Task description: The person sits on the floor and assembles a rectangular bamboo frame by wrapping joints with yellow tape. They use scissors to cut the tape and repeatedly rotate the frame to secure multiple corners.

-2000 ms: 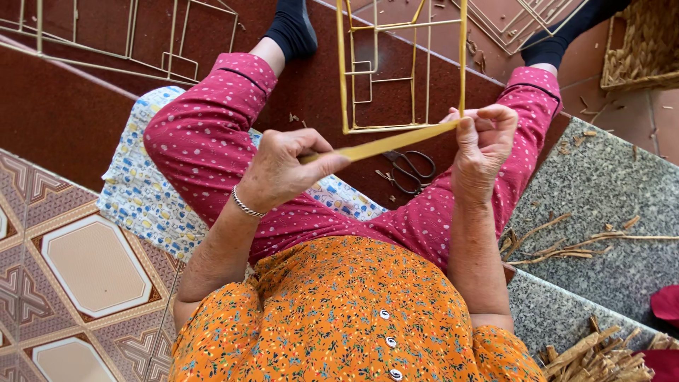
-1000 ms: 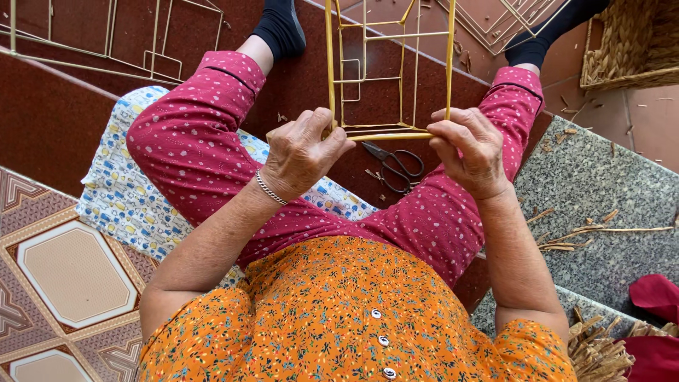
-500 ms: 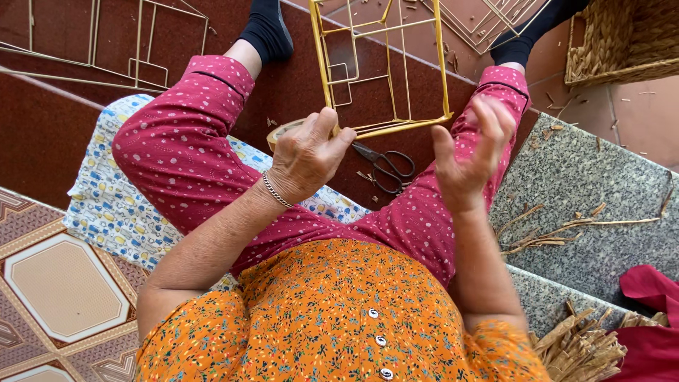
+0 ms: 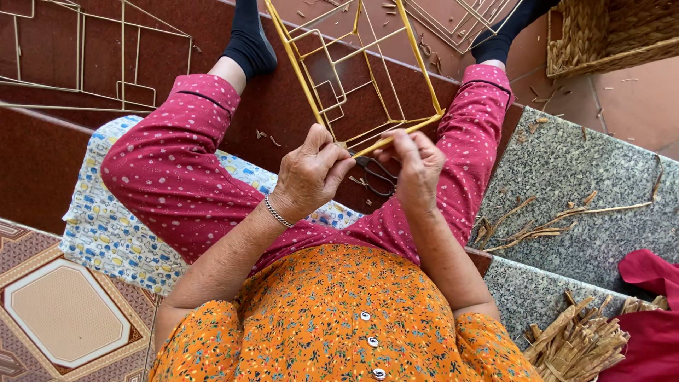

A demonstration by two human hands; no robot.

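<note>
Red-brown tiled step (image 4: 56, 152): beneath both hands.
Left hand (image 4: 309, 173): pinching yellow wire frame (image 4: 353, 78).
Right hand (image 4: 417, 166): pinching same frame; black scissors (image 4: 378, 177) below.

Note the yellow wire frame (image 4: 353, 71): a box-shaped skeleton of thin rods with smaller rectangular sections inside. It stands tilted between your knees, its far end reaching beyond the top edge of view. Its near bottom rail runs slanted, lower at your left. A flat pale yellow strip (image 4: 396, 134) lies along that rail, pinched at both ends.
</note>
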